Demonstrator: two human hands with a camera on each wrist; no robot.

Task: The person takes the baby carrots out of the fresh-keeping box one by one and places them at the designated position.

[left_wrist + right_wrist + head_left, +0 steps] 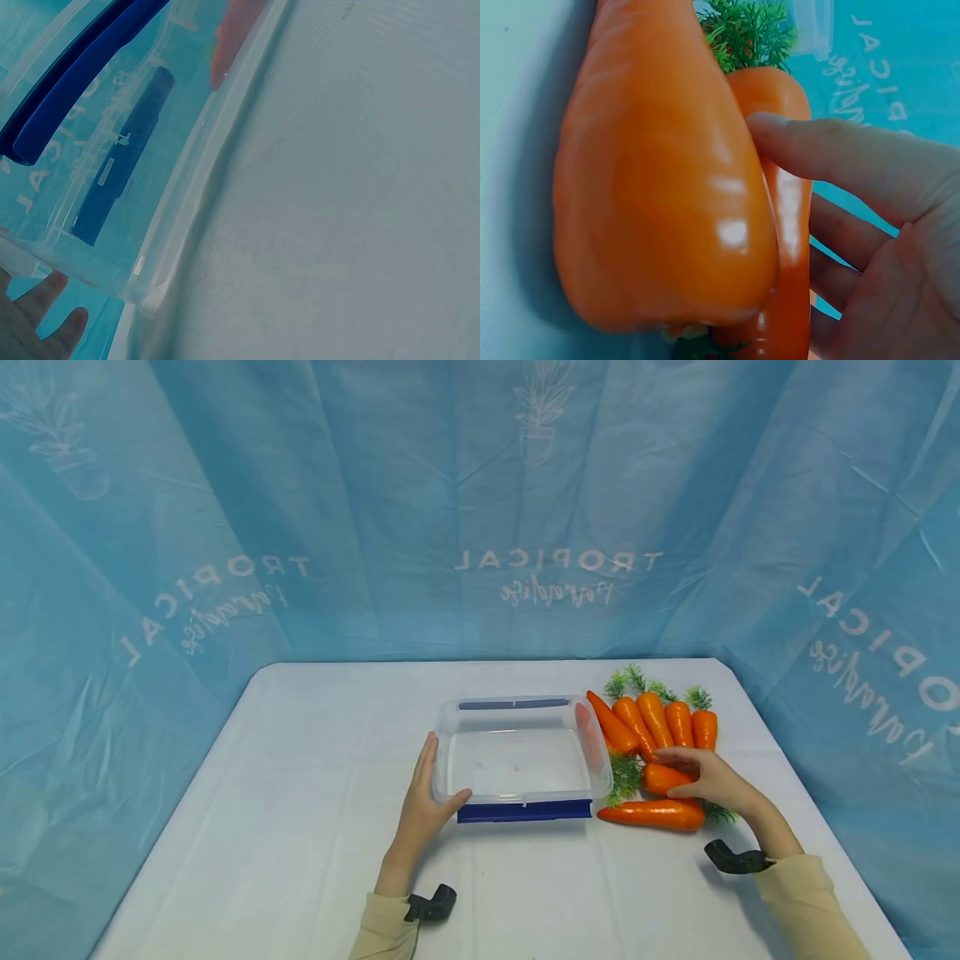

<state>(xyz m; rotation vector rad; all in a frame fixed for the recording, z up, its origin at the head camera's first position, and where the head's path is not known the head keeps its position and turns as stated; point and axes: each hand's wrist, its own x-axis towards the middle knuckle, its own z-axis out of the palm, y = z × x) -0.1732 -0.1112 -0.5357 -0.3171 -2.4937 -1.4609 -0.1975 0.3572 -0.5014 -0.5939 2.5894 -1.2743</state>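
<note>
A clear plastic container [517,764] with blue clip flaps stands lidless in mid-table. My left hand [426,806] rests at its left side, fingers straight along the outer wall and thumb by the front left corner. In the left wrist view, fingertips [71,330] show beside the clear wall. On the right, my right hand [708,777] holds an orange carrot [658,779], thumb on its near side and fingers on the far side. A larger-looking carrot [664,187] fills the right wrist view in front of the held carrot [784,202].
Several more orange carrots [654,718] with green leafy tops lie close together at the container's right, some near its wall. One carrot [652,815] lies crosswise at the front of the group. A white cloth [322,760] covers the table, with blue printed curtains [420,610] around it.
</note>
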